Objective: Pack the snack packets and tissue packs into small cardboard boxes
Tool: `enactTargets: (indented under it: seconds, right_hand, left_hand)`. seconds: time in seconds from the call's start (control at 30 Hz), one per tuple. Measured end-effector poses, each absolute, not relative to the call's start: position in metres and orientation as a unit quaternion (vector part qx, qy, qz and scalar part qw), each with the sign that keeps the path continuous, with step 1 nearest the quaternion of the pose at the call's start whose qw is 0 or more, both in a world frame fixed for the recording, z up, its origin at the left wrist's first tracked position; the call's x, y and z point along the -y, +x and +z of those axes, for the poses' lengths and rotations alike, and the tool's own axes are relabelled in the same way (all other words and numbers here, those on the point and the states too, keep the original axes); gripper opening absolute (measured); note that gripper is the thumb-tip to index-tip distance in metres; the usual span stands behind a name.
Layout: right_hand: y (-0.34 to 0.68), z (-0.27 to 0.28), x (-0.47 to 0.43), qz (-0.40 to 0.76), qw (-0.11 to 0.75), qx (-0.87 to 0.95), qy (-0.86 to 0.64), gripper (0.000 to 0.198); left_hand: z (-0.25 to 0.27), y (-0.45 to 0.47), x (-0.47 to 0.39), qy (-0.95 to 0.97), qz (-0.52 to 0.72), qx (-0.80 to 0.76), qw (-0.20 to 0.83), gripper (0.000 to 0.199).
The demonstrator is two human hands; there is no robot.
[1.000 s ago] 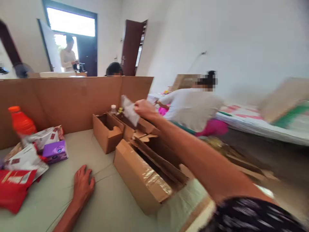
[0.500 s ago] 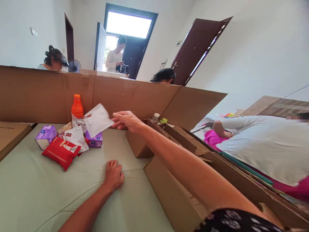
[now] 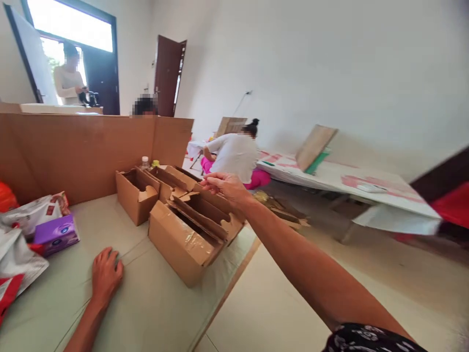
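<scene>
My left hand (image 3: 106, 271) rests on the pale tabletop (image 3: 142, 298), its fingers slightly bent and apart, holding nothing. My right hand (image 3: 225, 189) is over the open cardboard boxes (image 3: 179, 242), fingers loosely stretched, with nothing visible in them. To the left of my left hand is a purple tissue pack (image 3: 57, 234), beside white packets (image 3: 32, 215) and a red packet (image 3: 10, 293) cut by the frame edge. Part of an orange bottle (image 3: 7, 198) shows behind them. What lies inside the boxes is mostly hidden.
An upright cardboard sheet (image 3: 91, 151) borders the far side. A clear bottle (image 3: 145, 163) and a yellow-green item (image 3: 155, 164) stand behind the boxes. One person (image 3: 234, 156) sits beyond them; another (image 3: 69, 80) stands near the door. A long low table (image 3: 366, 186) runs along the wall.
My view has swung right. My right hand has moved away from the packets to above the boxes. The white packet at its fingertips is no longer there; my left hand remains on the tabletop.
</scene>
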State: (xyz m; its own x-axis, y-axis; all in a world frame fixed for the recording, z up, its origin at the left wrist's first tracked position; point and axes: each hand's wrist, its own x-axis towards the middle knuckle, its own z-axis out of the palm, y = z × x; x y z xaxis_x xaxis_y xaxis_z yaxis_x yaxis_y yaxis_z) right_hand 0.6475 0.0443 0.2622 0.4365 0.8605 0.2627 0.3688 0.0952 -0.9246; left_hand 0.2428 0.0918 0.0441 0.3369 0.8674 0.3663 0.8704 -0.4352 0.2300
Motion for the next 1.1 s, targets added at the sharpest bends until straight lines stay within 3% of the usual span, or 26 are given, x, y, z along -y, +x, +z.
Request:
enactTargets:
  seconds: [0.27, 0.6, 0.87, 1.0, 1.1]
  right_hand:
    - [0.736, 0.220, 0.009, 0.071, 0.484, 0.464, -0.738, 0.020]
    - [0.720, 0.222, 0.027, -0.016, 0.363, 0.521, -0.772, 0.034]
    - [0.742, 0.223, 0.017, 0.066, 0.305, 0.547, -0.777, 0.038]
    - [0.758, 0.220, -0.009, 0.074, 0.225, 0.581, -0.779, 0.024]
    - [0.762, 0.214, -0.027, 0.058, 0.164, 0.608, -0.774, 0.030]
  left_hand:
    - [0.045, 0.236, -0.110, -0.828, -0.240, 0.506, 0.045, 0.053]
    - [0.045, 0.230, -0.117, -0.832, -0.235, 0.498, 0.063, 0.053]
    - [0.042, 0.228, -0.119, -0.827, -0.242, 0.504, 0.056, 0.049]
    - [0.044, 0.230, -0.118, -0.830, -0.242, 0.500, 0.049, 0.055]
    - [0.044, 0.232, -0.115, -0.826, -0.244, 0.505, 0.049, 0.053]
